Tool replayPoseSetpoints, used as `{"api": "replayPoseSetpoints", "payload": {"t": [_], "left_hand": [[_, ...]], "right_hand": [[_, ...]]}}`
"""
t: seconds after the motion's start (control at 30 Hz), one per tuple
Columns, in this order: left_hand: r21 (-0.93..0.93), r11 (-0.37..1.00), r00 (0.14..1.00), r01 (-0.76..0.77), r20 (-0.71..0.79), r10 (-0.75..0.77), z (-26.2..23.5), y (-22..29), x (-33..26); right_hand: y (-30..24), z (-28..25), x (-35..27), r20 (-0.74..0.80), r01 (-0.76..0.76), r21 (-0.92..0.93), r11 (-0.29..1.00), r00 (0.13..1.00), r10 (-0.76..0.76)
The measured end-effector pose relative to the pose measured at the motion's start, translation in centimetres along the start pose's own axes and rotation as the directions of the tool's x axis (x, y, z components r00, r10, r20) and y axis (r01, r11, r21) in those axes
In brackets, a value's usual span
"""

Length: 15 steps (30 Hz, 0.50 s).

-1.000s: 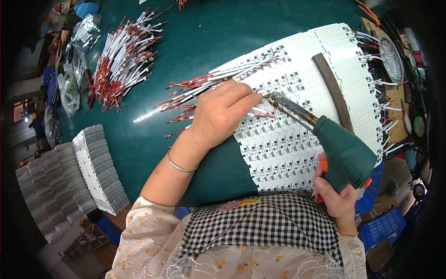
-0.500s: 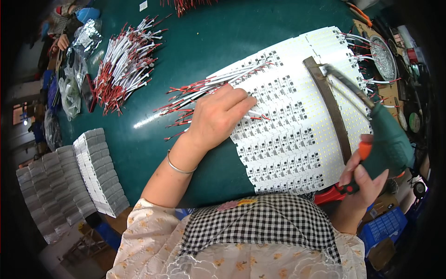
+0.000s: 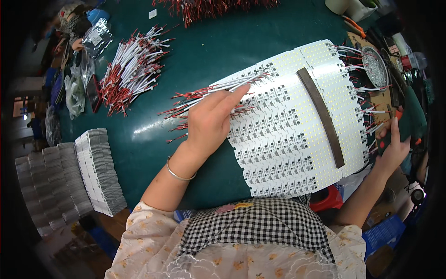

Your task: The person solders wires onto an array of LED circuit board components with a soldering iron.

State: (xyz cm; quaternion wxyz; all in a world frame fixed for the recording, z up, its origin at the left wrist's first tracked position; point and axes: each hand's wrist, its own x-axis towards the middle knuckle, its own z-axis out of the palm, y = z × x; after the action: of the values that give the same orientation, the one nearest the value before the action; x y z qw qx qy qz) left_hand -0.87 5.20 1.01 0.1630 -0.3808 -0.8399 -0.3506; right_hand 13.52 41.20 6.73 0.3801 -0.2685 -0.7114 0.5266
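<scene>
My left hand (image 3: 209, 122) is closed around a bunch of white-sleeved wires with red ends (image 3: 193, 96), its index fingertip close to the pads of a white LED board sheet (image 3: 274, 135). Some wires lie fanned across the sheet's left part. A dark flat bar (image 3: 321, 118) rests across the boards. Beyond the sheet's right edge, my right hand (image 3: 392, 148) grips a green soldering gun (image 3: 414, 114). The gun is partly in shadow, and its tip is hard to make out.
A heap of white and red wires (image 3: 134, 69) lies at the back left; more red wires (image 3: 213, 8) are at the far edge. Stacked white boards (image 3: 100, 172) stand at the left. A round metal dish (image 3: 375, 67) sits at the right, near orange-handled pliers (image 3: 354, 27).
My right hand has carried the soldering gun right and away from the dark bar, off the boards. My left index finger has stretched forward along the wires.
</scene>
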Motion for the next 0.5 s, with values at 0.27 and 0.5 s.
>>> {"api": "replayPoseSetpoints", "payload": {"t": [0.27,0.5], "left_hand": [[-0.016,1.0,1.0,0.006,0.011,-0.006,1.1,0.4,0.4],[-0.021,1.0,1.0,0.002,0.017,-0.001,1.9,0.4,-0.1]], "right_hand": [[-5.6,-1.0,-4.6,0.348,0.222,-0.06,0.973,0.919,-0.188],[-4.8,2.6,-10.9,0.407,-0.218,0.054,0.974,0.896,0.178]]}}
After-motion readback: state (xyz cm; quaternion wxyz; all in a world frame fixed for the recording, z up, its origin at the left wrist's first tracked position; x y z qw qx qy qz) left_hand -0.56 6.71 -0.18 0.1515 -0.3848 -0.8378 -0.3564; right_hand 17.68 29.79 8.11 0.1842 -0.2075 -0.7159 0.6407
